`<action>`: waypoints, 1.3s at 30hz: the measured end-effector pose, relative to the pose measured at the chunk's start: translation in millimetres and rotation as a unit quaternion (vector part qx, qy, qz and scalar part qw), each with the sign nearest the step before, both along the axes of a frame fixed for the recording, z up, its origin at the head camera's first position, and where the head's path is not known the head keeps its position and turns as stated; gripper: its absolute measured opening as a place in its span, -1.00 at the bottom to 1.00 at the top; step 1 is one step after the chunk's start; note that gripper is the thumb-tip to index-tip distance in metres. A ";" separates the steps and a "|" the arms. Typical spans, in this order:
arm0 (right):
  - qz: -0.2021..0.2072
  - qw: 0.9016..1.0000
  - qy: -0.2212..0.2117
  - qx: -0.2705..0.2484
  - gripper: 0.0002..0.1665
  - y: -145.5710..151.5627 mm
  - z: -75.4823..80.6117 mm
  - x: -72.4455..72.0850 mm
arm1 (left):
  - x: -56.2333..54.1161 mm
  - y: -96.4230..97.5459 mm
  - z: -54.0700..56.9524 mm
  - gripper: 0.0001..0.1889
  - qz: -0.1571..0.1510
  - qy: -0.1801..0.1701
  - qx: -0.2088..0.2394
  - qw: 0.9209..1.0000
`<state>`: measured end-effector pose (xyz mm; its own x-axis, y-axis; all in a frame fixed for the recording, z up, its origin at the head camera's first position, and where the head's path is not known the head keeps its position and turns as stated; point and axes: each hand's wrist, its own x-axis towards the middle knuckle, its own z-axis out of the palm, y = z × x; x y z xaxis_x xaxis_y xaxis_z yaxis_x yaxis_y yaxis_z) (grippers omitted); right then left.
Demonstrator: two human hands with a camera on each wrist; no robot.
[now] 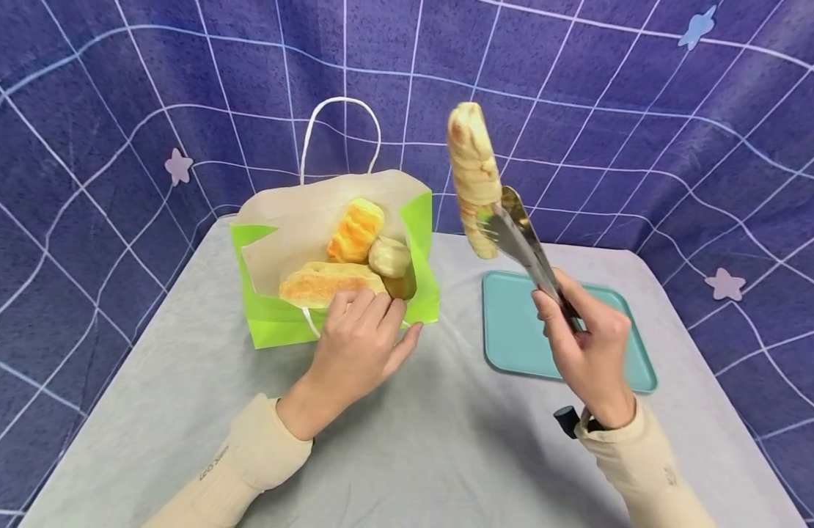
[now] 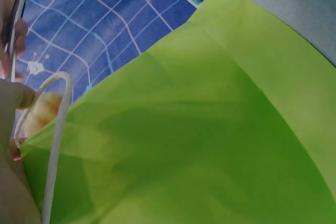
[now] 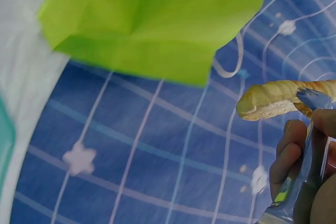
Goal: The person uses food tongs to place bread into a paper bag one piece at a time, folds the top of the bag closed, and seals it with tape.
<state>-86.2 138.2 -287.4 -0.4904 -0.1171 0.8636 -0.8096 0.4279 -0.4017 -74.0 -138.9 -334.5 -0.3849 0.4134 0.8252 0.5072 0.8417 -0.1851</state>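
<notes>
My right hand (image 1: 595,341) grips metal tongs (image 1: 529,249), whose tips pinch a long twisted bread roll (image 1: 473,165) raised in the air right of the bag. In the right wrist view the tongs (image 3: 302,182) cross the roll (image 3: 273,98). My left hand (image 1: 361,337) holds the near rim of a green paper bag (image 1: 281,334), fingers curled over the edge. Inside the bag lie a long loaf (image 1: 328,282), an orange-golden bread (image 1: 357,231) and a small round bun (image 1: 389,257). Green bag side (image 2: 184,129) fills most of the left wrist view.
A teal tray (image 1: 519,337) lies on the grey-covered table (image 1: 407,455) at the right, partly under my right hand. The bag's white handle (image 1: 341,99) stands up at its back. A blue gridded cloth (image 1: 407,59) hangs behind and at both sides.
</notes>
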 end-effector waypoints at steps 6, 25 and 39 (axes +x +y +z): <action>0.042 0.999 0.028 0.016 -0.75 -29.1 8.5 -4.0 | 2.1 -1.4 0.6 -0.68 0.015 0.012 -0.013 1.000; 0.068 0.987 0.055 0.136 -0.63 -74.7 29.8 -68.7 | 4.9 -2.8 2.3 -0.69 0.035 -0.001 -0.031 0.999; 0.029 0.979 0.029 0.202 -0.45 -79.8 14.8 -70.2 | 6.0 -1.1 0.8 -0.69 0.042 -0.016 -0.044 0.998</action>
<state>-156.4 58.4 -272.6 -0.4252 -0.4806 0.7669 -0.8532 0.4957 -0.1624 -68.0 -140.0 -333.7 -0.4477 0.4487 0.7734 0.4421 0.8630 -0.2447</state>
